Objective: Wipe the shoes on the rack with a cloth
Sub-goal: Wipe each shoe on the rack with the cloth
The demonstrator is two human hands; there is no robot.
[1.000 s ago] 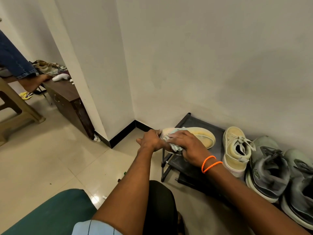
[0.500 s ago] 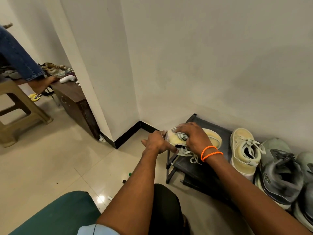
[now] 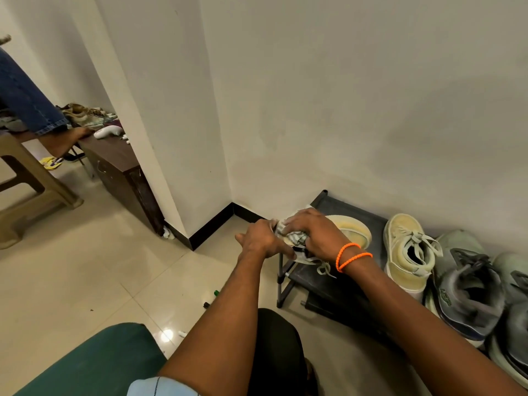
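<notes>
Cream shoe (image 3: 353,228), light, stiff-soled: left hand (image 3: 261,241) is gripping its heel; right hand (image 3: 315,232) is pressing the soft cloth (image 3: 297,238).

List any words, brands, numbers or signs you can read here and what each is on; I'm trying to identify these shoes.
Grey shoe: a small green logo on its side, too blurred to read.
Cream shoe on the rack: no text visible.
Cream shoe being wiped: no text visible; largely covered by both hands and the cloth.
Nothing else in view carries legible text.
</notes>
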